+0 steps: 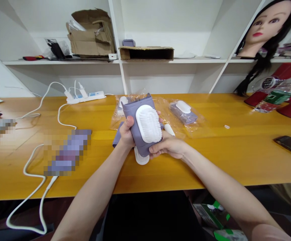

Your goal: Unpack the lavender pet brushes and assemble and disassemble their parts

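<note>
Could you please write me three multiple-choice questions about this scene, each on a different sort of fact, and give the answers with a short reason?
1. Where is the white power strip?
A) On a shelf
B) On the yellow wooden table
C) Inside a cardboard box

2. What colour is the body of the brush held in the left hand?
A) Lavender
B) Red
C) Black

3. How does the second brush lie?
A) Standing on a shelf
B) Plugged into the power strip
C) In a clear plastic bag on the table

Answers:
1. B, as the strip rests on the tabletop with white cables plugged in.
2. A, as the lavender brush shows that colour around its white bristled head.
3. C, as clear plastic surrounds it.
</note>
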`<action>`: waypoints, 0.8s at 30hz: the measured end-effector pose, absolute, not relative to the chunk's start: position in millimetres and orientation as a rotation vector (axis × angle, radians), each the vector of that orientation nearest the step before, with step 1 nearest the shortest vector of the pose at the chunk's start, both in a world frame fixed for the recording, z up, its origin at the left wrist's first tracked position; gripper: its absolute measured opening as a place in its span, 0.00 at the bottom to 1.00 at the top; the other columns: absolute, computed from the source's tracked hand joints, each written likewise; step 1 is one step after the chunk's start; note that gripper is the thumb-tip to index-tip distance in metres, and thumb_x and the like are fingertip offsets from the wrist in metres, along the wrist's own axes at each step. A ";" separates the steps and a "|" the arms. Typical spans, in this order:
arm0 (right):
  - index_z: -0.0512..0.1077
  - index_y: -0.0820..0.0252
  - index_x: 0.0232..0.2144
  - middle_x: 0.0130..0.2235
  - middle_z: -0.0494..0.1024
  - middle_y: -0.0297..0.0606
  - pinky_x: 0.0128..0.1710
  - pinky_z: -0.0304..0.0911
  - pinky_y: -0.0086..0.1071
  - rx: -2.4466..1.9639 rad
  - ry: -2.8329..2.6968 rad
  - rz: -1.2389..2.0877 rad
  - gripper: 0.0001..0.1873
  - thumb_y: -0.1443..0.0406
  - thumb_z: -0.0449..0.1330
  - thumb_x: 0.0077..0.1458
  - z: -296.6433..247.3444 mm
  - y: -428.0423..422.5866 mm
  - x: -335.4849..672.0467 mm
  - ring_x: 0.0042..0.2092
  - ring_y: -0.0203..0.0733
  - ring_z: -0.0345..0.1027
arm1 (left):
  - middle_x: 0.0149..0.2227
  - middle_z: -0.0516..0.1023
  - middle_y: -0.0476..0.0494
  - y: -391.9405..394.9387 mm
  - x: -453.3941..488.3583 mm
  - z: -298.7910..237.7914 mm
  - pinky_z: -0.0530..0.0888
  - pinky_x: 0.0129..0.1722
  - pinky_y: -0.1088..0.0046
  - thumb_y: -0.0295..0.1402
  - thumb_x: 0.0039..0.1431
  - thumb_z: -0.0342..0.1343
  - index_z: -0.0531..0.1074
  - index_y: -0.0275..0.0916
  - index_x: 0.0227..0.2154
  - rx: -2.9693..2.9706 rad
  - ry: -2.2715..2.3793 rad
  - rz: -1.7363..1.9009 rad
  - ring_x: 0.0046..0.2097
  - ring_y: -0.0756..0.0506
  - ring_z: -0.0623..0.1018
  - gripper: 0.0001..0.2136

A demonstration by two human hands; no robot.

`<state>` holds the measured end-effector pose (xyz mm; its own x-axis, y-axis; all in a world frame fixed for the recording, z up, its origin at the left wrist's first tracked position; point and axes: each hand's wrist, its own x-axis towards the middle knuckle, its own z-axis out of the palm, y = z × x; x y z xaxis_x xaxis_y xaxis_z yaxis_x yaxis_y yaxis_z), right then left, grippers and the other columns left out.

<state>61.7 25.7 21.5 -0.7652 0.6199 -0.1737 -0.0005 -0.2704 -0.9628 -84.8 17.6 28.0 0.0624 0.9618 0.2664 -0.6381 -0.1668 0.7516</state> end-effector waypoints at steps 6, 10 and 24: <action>0.65 0.63 0.15 0.13 0.66 0.28 0.14 0.45 0.24 -0.644 -1.620 1.993 0.13 0.67 0.67 0.40 20.2 24.0 59.6 0.14 0.27 0.55 | 0.43 0.78 0.36 20.1 -82.9 27.5 0.77 0.45 0.53 0.60 0.41 0.55 0.73 0.38 0.42 0.942 0.360 1.567 0.53 0.30 0.74 0.33; 0.64 0.61 0.17 0.13 0.65 0.26 0.13 0.41 0.23 -0.717 -1.485 1.966 0.13 0.70 0.68 0.36 19.3 20.8 58.3 0.14 0.24 0.48 | 0.42 0.79 0.37 20.5 -80.0 26.4 0.77 0.44 0.55 0.60 0.44 0.51 0.73 0.39 0.44 0.922 0.392 1.651 0.50 0.32 0.76 0.33; 0.63 0.58 0.24 0.14 0.64 0.25 0.09 0.40 0.23 -0.960 -1.492 1.573 0.21 0.58 0.71 0.36 16.9 32.8 56.4 0.13 0.27 0.49 | 0.43 0.80 0.46 32.8 -69.5 25.5 0.68 0.56 0.65 0.42 0.49 0.60 0.74 0.41 0.35 0.677 0.578 1.936 0.55 0.40 0.73 0.13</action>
